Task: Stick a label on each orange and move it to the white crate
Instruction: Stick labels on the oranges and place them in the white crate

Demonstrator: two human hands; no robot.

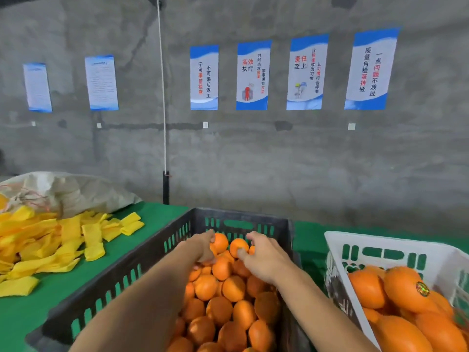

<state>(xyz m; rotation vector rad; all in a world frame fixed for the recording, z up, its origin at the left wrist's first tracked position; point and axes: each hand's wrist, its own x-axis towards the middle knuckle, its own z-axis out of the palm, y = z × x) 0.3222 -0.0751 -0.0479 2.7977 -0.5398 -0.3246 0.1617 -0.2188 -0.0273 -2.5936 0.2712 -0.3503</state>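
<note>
Oranges [220,295] under both hands, left [203,246] and right [264,257], fingers curled.

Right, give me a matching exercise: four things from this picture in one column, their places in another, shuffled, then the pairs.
Things:
1. dark slotted plastic crate
2. white slotted plastic crate
3. yellow foam sleeves
4. blue-and-white wall posters

Places:
A. on the grey wall
B. far right
C. centre, under both hands
D. heaped on the green cloth, left

Pairs: 1-C, 2-B, 3-D, 4-A
</note>
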